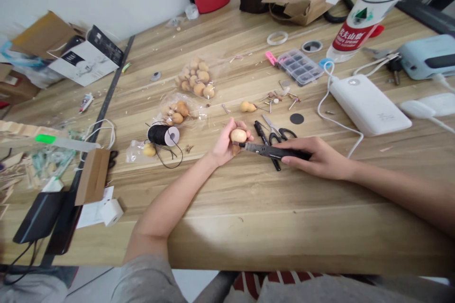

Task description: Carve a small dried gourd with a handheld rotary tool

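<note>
A small tan gourd rests in my left hand, whose fingers curl round it. My right hand grips a black rotary tool by its body. The tool's tip meets the lower side of the gourd, or lies just in front of it; I cannot tell which. Behind the tool lie a black marker pen and a pair of scissors with black handles. Another small gourd sits on the table beyond my left hand, close to scattered rotary bits.
Bags of gourds and a spool of black cord lie to the left. At the right are a white power bank with its cable, a compartment box and a large water bottle. A cardboard box stands at far left.
</note>
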Demonstrator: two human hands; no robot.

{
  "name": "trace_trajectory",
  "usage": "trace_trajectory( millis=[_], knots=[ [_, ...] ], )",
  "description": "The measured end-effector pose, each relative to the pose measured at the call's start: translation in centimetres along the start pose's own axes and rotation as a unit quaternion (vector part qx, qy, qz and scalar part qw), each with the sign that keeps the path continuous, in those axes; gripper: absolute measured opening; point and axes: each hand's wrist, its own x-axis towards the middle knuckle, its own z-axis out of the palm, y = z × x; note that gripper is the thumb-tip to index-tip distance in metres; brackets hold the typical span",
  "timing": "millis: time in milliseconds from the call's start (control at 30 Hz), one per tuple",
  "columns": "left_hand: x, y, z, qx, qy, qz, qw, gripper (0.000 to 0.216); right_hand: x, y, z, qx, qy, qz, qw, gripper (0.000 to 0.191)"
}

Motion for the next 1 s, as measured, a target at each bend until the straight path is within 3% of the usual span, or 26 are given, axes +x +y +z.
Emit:
trace_trajectory(
  millis=[433,633,833,1000],
  knots=[
    [0.08,0.0,-0.18,-0.005,0.004,-0.004,1.0,0.039,-0.05,0.03,0.0,0.004,-0.009,0.006,1.0,0.035],
    [0.15,0.04,-0.29,-0.007,-0.004,-0.013,1.0,0.034,-0.21,0.08,0.14,0.003,0.021,0.022,1.0,0.037],
    [0.15,-0.13,-0.11,0.008,0.039,-0.007,0.999,0.03,-0.08,0.48,-0.07,0.017,0.013,0.043,0.999,0.04],
    [0.05,-0.16,-0.04,0.017,0.02,-0.009,1.0,0.033,-0.12,0.37,-0.09,0.017,0.005,0.013,1.0,0.039]
  ],
)
